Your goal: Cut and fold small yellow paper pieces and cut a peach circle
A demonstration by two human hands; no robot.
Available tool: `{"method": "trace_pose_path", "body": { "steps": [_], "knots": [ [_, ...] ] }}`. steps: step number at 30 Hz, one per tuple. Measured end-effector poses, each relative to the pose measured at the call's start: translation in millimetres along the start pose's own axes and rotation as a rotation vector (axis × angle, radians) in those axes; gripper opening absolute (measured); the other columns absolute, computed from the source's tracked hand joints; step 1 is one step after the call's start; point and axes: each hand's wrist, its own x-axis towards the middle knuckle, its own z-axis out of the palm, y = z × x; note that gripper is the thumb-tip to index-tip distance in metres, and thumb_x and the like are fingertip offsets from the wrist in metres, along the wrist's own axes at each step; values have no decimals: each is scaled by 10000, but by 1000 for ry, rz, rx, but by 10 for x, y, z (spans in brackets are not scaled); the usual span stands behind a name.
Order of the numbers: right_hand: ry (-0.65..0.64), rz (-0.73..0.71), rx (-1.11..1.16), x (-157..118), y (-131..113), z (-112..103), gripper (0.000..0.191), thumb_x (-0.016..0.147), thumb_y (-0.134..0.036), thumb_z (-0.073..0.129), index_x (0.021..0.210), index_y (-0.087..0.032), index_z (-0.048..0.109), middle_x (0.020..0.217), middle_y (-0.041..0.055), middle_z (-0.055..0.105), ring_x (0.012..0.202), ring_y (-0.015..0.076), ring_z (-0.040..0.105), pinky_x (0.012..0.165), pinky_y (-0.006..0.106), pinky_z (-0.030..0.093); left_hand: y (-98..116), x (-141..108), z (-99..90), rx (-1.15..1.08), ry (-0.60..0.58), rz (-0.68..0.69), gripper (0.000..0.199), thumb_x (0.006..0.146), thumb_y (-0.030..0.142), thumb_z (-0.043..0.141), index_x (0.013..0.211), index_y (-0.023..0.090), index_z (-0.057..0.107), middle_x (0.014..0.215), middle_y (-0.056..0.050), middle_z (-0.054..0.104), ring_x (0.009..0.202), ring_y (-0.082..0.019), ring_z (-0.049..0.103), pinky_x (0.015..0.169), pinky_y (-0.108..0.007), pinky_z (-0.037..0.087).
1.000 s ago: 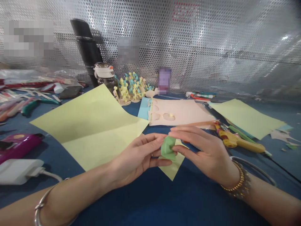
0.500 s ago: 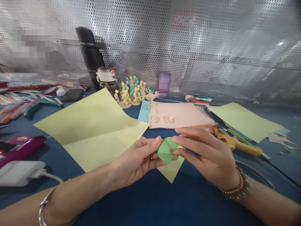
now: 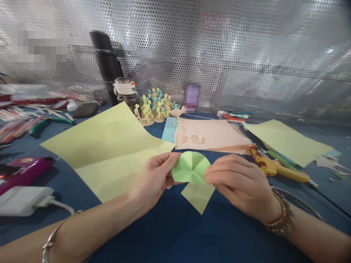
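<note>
Left hand point(image 3: 153, 180) closed in a pinch on the left edge of a creased green paper disc point(image 3: 191, 167). Disc is open flat, radial fold lines showing, held up between both hands. Right hand point(image 3: 236, 184) grips its right edge, fingers curled. Disc sits just above a pale yellow-green paper piece point(image 3: 197, 197) on the blue table point(image 3: 164, 233).

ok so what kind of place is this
Probably a paper-craft workbench, maybe a hobby corner: a creased green paper circle is held up over the blue table top, pale green paper sheets lie around, and a yellow hot glue gun sits nearby.
</note>
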Motion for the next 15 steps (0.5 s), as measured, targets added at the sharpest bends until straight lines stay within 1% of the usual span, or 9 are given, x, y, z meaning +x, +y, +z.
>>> {"method": "trace_pose_path", "body": {
  "steps": [2,5,7,9,12,13,15],
  "knots": [
    [-20,-4,-23,-9,-4,10,277,800,-6,558,909,-232,675,864,10,712,824,150,616,762,283,536,-2,-9,-1,102,46,45,244,817,367,637,961,170,640,661,27,588,524,-64,508,488,-169,431],
    [-42,-14,-58,-16,-11,12,286,803,4,535,845,-234,688,851,7,696,827,147,592,755,273,521,6,-32,6,230,89,105,293,833,384,598,1060,197,595,638,41,557,486,-67,464,442,-176,367],
    [-46,-7,-61,-20,-8,11,275,807,-3,530,828,-229,685,862,11,691,841,151,587,760,278,519,18,-49,17,280,81,136,283,854,384,553,1065,197,579,642,35,556,502,-82,476,447,-190,359],
    [-53,7,-62,-25,-1,14,259,810,-9,536,825,-223,681,879,17,686,852,157,584,763,285,518,30,-65,30,337,65,184,236,846,339,555,1024,187,584,709,16,587,566,-97,515,485,-201,380],
    [-66,24,-74,-33,10,23,244,814,-10,545,824,-214,678,891,24,678,859,162,575,761,287,516,36,-80,41,421,29,251,237,778,260,635,999,185,594,861,-8,624,706,-118,560,568,-206,420],
    [-71,23,-73,-33,11,26,237,814,-10,549,828,-209,676,898,26,677,865,162,572,766,286,514,33,-81,40,432,14,255,264,759,251,658,1008,187,594,876,-9,626,727,-121,561,587,-207,428],
    [-83,18,-67,-31,11,32,221,812,-9,560,840,-197,675,915,29,677,879,162,564,787,288,508,24,-77,30,419,-8,236,294,748,258,681,1017,185,589,842,-3,624,707,-117,557,594,-210,438]
  ]
}}
